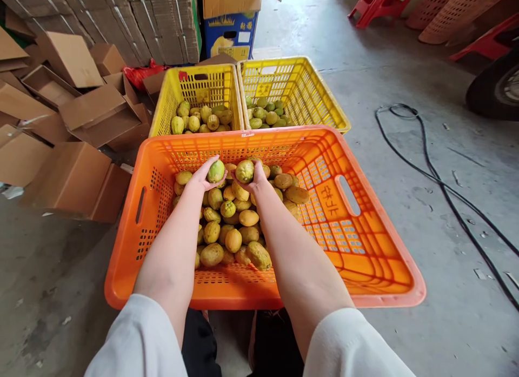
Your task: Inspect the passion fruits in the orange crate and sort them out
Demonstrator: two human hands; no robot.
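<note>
Both my arms reach into a large orange crate (365, 225) holding several yellow-green lemons (233, 231). My left hand (203, 178) is closed around a greenish lemon (216, 171), lifted above the pile. My right hand (256, 177) grips a yellower lemon (244, 171) right beside it. The two hands are almost touching over the far side of the pile.
Two yellow crates stand behind the orange one: the left yellow crate (194, 85) with yellowish lemons, the right yellow crate (300, 85) with greener ones. Cardboard boxes (73, 123) are heaped at left. A black cable (438, 182) snakes over the concrete floor at right.
</note>
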